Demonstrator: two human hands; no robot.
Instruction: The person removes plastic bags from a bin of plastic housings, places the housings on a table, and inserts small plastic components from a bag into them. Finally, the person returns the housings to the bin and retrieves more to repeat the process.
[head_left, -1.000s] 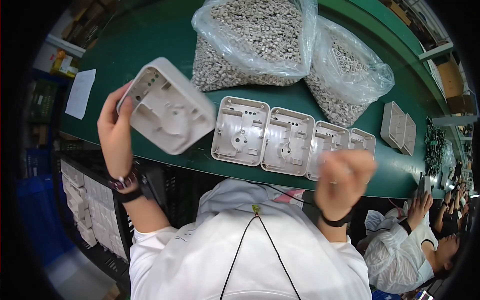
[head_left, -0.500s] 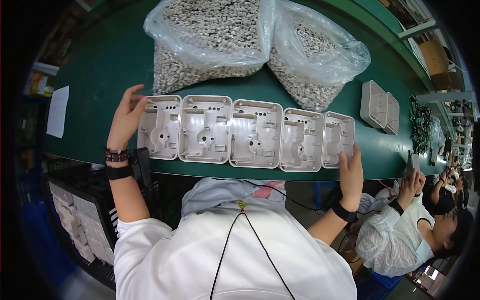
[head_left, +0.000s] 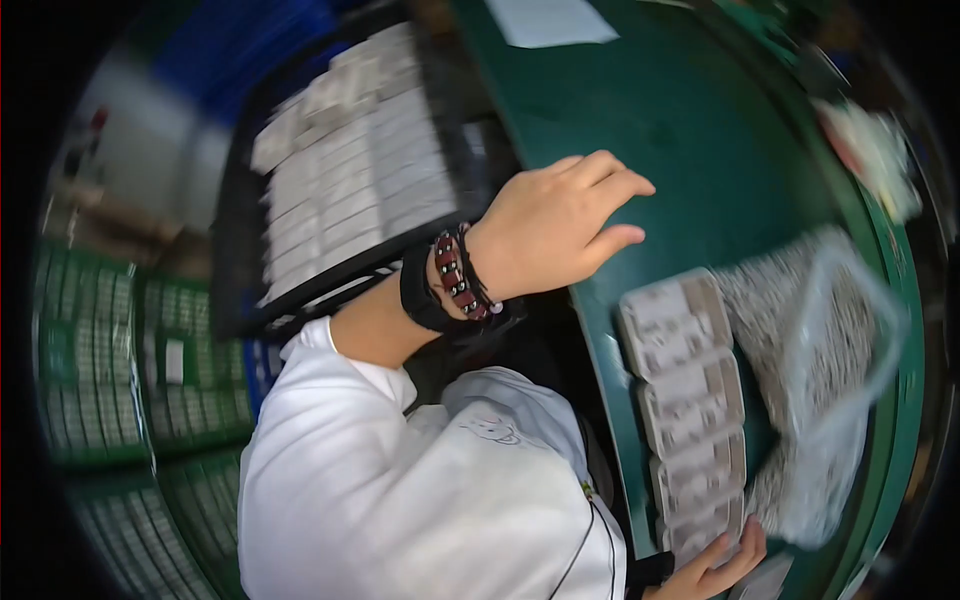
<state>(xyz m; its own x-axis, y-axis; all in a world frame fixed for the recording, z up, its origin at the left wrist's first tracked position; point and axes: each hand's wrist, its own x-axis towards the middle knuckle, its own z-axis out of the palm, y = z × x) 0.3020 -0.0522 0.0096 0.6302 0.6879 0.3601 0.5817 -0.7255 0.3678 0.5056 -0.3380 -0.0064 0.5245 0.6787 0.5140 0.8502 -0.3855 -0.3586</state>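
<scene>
My left hand [head_left: 560, 215] hovers over the near edge of the green table, holding nothing, its thumb and forefinger apart. Just beyond its thumb starts a row of pale grey plastic housings [head_left: 672, 325], standing side by side with their hollow insides up. At the row's lower end is my right hand [head_left: 722, 568], fingers spread, close to the last housing; whether it touches that housing is hard to tell. To the left of my left wrist, a black crate [head_left: 345, 272] holds stacked pale blocks [head_left: 340, 160], blurred by motion.
Clear plastic bags [head_left: 815, 330] full of small pale parts stand behind the housings on the green table [head_left: 600, 120]. A white sheet [head_left: 555, 20] lies at the table's far end. Green crates [head_left: 160, 360] are stacked at the left, and something blue [head_left: 245, 50] shows behind the black crate.
My view has swung left toward the black crate. My left hand has come away from the row's left end; my right hand stays by the other end. The housings still stand in a row.
</scene>
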